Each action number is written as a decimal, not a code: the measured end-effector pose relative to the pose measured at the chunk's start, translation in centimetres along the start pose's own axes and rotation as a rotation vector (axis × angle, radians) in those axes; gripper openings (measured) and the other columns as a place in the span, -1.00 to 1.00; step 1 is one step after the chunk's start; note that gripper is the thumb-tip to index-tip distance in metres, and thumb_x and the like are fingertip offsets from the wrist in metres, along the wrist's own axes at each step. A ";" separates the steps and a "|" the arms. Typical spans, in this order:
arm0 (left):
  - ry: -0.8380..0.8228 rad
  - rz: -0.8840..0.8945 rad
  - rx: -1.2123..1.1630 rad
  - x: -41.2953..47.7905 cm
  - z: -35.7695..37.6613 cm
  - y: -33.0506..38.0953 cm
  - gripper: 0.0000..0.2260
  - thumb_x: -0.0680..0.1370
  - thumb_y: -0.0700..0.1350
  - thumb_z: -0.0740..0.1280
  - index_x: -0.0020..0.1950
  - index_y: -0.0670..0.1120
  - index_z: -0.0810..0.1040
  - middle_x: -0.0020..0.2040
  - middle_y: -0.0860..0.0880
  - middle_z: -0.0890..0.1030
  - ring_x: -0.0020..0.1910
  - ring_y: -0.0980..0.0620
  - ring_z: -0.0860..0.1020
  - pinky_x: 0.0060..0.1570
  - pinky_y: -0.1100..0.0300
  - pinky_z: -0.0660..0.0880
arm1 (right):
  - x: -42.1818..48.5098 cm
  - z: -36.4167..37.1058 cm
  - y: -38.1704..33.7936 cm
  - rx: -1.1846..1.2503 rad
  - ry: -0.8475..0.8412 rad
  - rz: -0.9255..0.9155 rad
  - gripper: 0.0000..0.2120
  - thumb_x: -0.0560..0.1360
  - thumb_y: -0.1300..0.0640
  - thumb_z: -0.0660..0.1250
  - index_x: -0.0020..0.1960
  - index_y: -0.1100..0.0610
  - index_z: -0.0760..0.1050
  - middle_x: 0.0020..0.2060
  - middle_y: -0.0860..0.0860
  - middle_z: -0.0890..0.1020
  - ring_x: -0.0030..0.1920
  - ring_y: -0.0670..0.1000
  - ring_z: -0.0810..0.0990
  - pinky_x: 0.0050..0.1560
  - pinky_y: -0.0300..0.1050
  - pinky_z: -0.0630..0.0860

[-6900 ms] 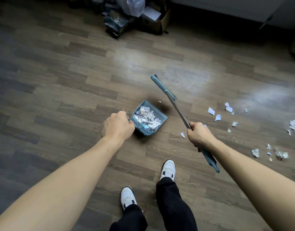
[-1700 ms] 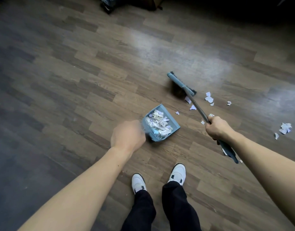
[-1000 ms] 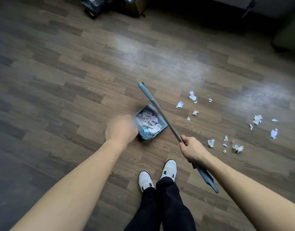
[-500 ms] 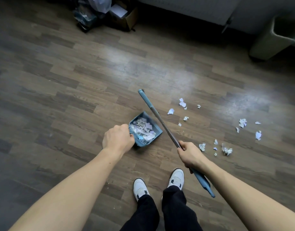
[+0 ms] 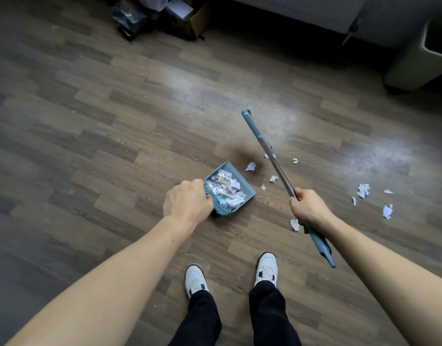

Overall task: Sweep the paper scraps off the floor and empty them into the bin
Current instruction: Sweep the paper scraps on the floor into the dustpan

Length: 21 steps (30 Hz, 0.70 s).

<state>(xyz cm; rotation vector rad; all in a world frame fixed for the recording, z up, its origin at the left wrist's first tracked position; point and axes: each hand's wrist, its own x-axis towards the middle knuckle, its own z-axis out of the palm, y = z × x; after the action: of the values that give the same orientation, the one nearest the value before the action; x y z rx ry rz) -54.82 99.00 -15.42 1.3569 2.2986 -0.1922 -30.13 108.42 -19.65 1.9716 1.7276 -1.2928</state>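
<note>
My left hand (image 5: 187,204) grips the handle of a blue dustpan (image 5: 247,189) that holds a heap of paper scraps (image 5: 226,189). My right hand (image 5: 308,208) is closed around the shaft of a blue broom (image 5: 277,166), whose head end points away from me above the floor. Loose scraps (image 5: 250,167) lie just beyond the pan and under the broom shaft. More scraps (image 5: 363,191) are scattered to the right. The pale bin (image 5: 414,61) stands at the upper right, cut off by the frame edge.
A cardboard box (image 5: 190,18) and plastic bags (image 5: 132,13) sit against the far wall at the top. A radiator or wall panel (image 5: 302,11) runs along the top right. My two white shoes (image 5: 266,268) stand on the wood floor below the pan.
The broom has swung to the right, off the pan, and the view has shifted so the bin sits closer at the upper right. Both hands keep their grips.
</note>
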 end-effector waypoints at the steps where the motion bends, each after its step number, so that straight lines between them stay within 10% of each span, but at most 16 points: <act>1: -0.003 -0.008 0.004 0.1 0.1 0.6 -0.75 0.52 0.00 0.23 0.11 -0.07 0.55 0.04 -0.16 0.61 0.04 -0.21 0.57 -0.01 0.06 0.47 | 0.6 -0.6 0.3 -0.007 -0.002 -0.005 -0.86 0.58 0.21 0.09 -0.04 0.20 0.42 -0.34 0.17 0.49 -0.51 0.13 0.48 -0.67 -0.21 0.40; 21: -0.016 -0.137 0.063 2.0 1.6 5.3 -0.80 0.51 0.00 0.24 0.04 -0.04 0.55 -0.05 -0.13 0.64 -0.03 -0.21 0.59 -0.06 0.05 0.48 | 11.0 -5.1 3.5 -0.173 -0.143 -0.003 -0.78 0.55 0.21 0.10 0.07 0.18 0.49 -0.31 0.15 0.54 -0.44 0.13 0.55 -0.52 -0.15 0.47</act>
<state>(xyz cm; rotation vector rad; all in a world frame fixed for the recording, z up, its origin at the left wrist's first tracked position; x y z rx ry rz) -50.59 102.74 -17.15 1.2229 2.3914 -0.3208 -25.50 118.43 -25.82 1.7386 1.7126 -1.2083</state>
